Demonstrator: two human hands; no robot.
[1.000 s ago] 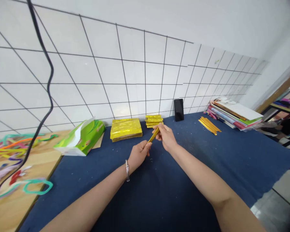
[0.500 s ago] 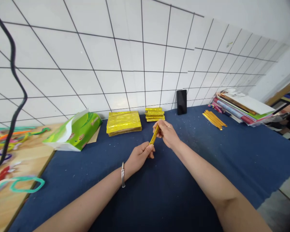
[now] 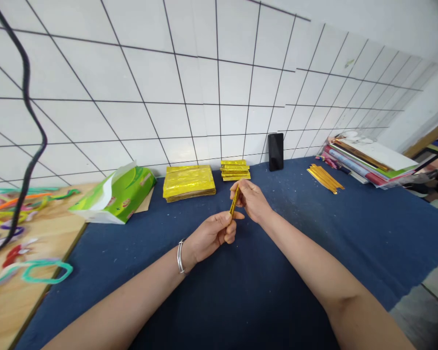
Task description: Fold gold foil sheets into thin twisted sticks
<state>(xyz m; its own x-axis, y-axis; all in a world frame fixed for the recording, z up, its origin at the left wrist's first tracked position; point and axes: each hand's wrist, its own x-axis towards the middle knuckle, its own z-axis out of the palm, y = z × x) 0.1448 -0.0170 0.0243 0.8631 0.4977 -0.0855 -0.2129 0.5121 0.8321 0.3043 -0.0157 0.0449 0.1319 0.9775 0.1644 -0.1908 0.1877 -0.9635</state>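
Note:
A narrow gold strip is held up at a slant between both hands, above the dark blue cloth. My left hand, with a silver bangle at the wrist, pinches its lower end, and the index finger sticks out to the right. The upper end is gripped by the fingers of my right hand. Behind the hands lie a thick stack of gold sheets and, to its right, a small pile of folded gold strips. More orange-gold strips lie farther right.
A black phone leans on the tiled wall. A green tissue pack lies left, beside a wooden board with colourful fuzzy stems. Books are stacked right. A black cable hangs at left.
The strip has turned a little and now shows its narrow edge. My left hand has rolled slightly, its index finger stretched further right. The whole view has shifted slightly.

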